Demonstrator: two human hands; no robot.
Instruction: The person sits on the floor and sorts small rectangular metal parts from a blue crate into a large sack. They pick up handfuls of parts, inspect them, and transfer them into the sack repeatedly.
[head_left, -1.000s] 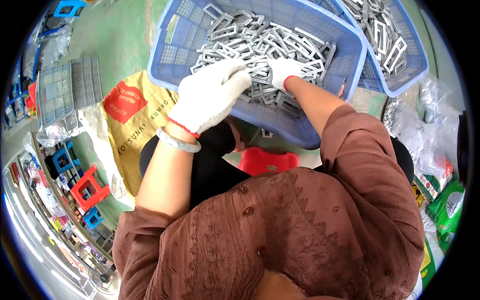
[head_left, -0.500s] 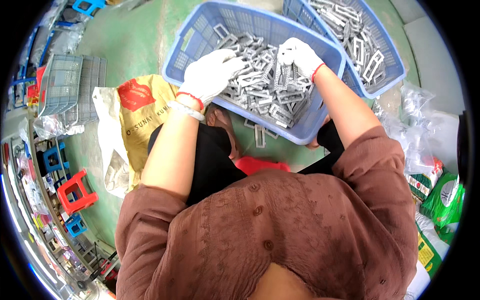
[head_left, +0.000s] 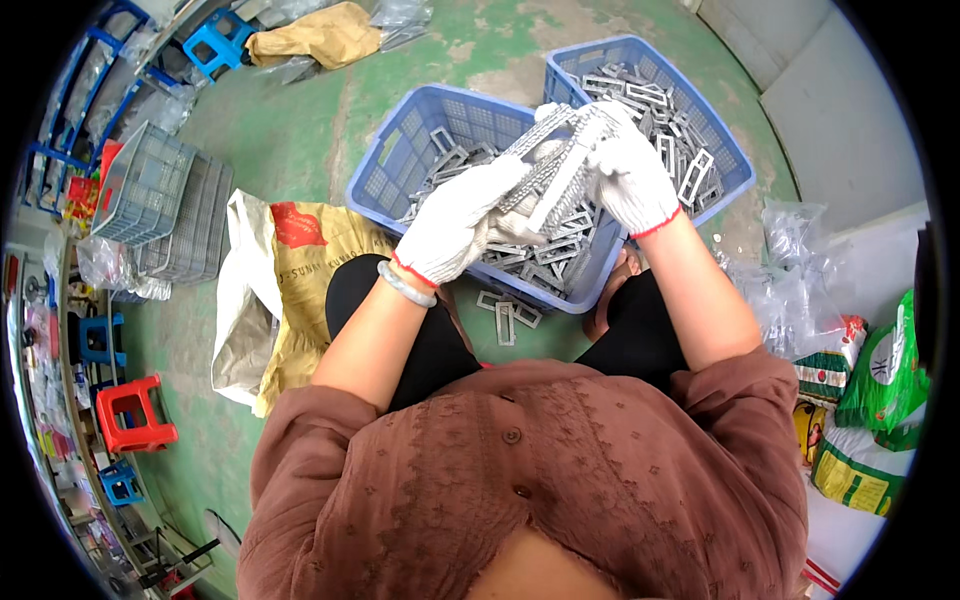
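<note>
A bundle of slim grey rectangular frames (head_left: 572, 168) is held up between both gloved hands, just above the picture's middle and over the near blue basket. The left hand (head_left: 458, 222), in a white knit glove with a red cuff, grips the lower left side of the bundle, its fingers curled around it. The right hand (head_left: 632, 178), gloved alike, has its fingers closed on the upper right part. A pale bangle (head_left: 406, 285) circles the left wrist.

Beneath them, the near blue basket (head_left: 402, 150) holds a heap of similar frames. The far blue basket (head_left: 738, 178), to the upper right, holds more. A few loose frames (head_left: 505, 322) lie on the green floor (head_left: 545, 345), below the near basket and between the person's black-clad knees. Left of the left knee slumps a yellow and white sack (head_left: 312, 325). Grey crates (head_left: 150, 190) stand at the upper left, a red stool (head_left: 138, 412) at the lower left. Clear plastic bags (head_left: 800, 265) and a green bag (head_left: 880, 385) lie along the right edge.
</note>
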